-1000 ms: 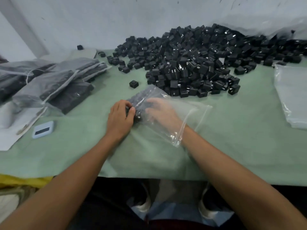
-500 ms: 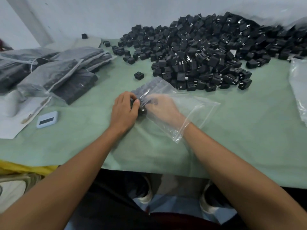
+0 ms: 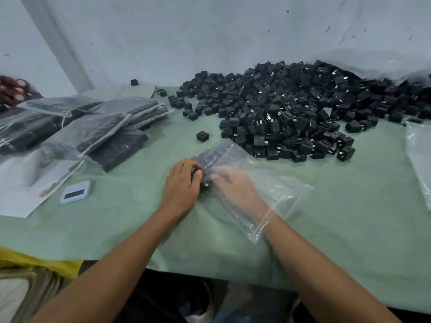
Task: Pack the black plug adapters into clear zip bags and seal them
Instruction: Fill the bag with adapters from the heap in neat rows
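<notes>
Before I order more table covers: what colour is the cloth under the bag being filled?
Pale green, plain; the head view shows the cloth best.

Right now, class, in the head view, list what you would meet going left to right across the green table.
packed zip bags → pale blue device → left hand → right hand inside the clear zip bag → loose clear plastic at the right edge.

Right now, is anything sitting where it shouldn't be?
Mostly tidy. One black adapter lies alone on the green cloth, apart from the big pile. Another lone one sits far back by the wall.
</notes>
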Demonstrator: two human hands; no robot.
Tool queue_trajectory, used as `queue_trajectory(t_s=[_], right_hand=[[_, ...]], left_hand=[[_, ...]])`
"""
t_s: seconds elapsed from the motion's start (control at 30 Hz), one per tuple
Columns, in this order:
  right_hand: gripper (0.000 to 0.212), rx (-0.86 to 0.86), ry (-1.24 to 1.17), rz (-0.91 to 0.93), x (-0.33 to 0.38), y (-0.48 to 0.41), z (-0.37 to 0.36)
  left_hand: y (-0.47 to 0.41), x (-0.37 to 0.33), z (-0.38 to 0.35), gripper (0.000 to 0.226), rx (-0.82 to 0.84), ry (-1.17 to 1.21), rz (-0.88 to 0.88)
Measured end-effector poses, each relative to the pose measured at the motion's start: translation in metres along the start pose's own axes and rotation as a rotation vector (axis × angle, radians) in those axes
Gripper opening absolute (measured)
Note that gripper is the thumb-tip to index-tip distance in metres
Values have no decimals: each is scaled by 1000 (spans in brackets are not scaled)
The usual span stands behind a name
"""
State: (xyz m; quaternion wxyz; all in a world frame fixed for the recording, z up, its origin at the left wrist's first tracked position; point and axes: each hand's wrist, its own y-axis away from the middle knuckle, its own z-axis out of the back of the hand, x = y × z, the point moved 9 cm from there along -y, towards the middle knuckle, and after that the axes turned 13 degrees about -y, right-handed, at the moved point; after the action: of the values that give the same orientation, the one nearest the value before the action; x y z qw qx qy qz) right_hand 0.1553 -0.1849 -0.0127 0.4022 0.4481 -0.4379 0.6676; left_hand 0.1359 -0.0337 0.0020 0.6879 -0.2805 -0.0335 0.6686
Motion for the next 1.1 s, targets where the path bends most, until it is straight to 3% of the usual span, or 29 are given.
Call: queue_trajectory(t_s=[0.33,0.53,0.77,0.93,1.1], right_hand=[[16,30,-47,-64,-1,6,-2],[35,50,-144,-116,-11,8,-6],[39,34,15,-85,-7,5,-5],[31,44,-9,-59,-5,7,-5],[28,120,139,-6,2,14,-15]], left_hand=[[-1,3,-5,19,32,-20,-10],[3,-12,-1,22,27,-109,-111],[9,-27,12,26,-44,-80,-212],[12,-22,9,30,5,-76,-174],[14,-22,12,26,-14,-112,-189]])
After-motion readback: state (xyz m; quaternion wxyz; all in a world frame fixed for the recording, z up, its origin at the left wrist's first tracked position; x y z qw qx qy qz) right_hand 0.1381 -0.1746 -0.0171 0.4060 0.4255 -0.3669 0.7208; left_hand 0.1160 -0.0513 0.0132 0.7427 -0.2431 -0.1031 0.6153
